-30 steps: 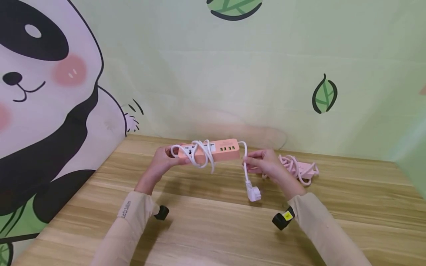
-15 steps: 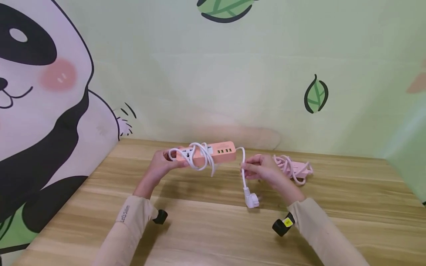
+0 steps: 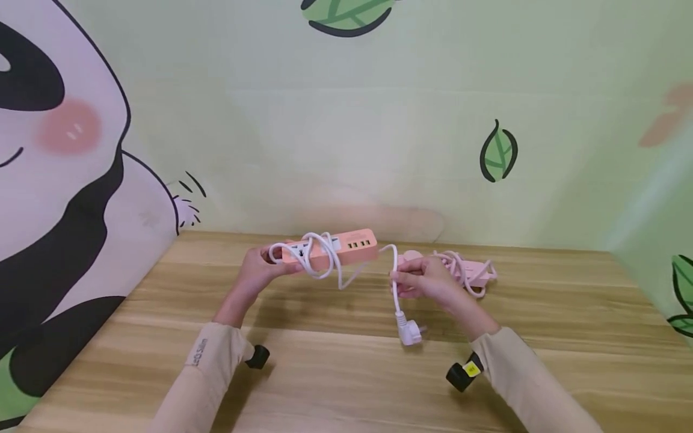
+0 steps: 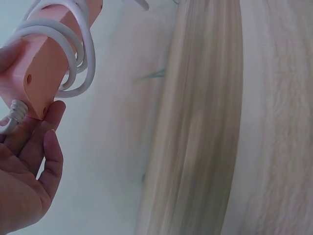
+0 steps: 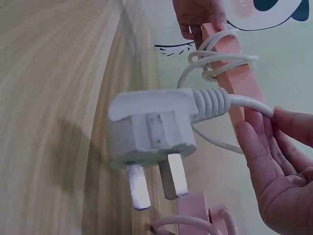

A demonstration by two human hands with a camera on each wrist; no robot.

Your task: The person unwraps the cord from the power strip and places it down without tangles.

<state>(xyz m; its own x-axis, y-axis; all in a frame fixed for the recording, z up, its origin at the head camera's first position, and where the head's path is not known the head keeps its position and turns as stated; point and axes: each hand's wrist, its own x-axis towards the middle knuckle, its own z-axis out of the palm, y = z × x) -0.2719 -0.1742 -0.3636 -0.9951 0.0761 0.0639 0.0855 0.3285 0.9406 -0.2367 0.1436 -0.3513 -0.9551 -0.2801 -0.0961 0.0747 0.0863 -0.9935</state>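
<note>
My left hand (image 3: 258, 269) grips one end of a salmon-pink power strip (image 3: 354, 245), held up above the table. White cord (image 3: 328, 255) is looped several times around the strip's socket end. In the left wrist view the cord's ribbed collar (image 4: 18, 111) comes out of the strip's end beside my fingers. My right hand (image 3: 425, 276) pinches the cord a little above its plug (image 3: 409, 332), which hangs down. Two flat metal prongs (image 5: 174, 176) show on the plug in the right wrist view.
A second, paler pink power strip (image 3: 476, 272) with its own cord wound on it lies on the wooden table (image 3: 346, 373), behind my right hand. A green wall (image 3: 357, 150) with a panda and leaf pattern stands at the table's far edge.
The view has turned slightly right, so everything shifts left. The slack cord between the strip and my right hand spreads wider, and the plug hangs slightly lower. Both hands keep their hold.
</note>
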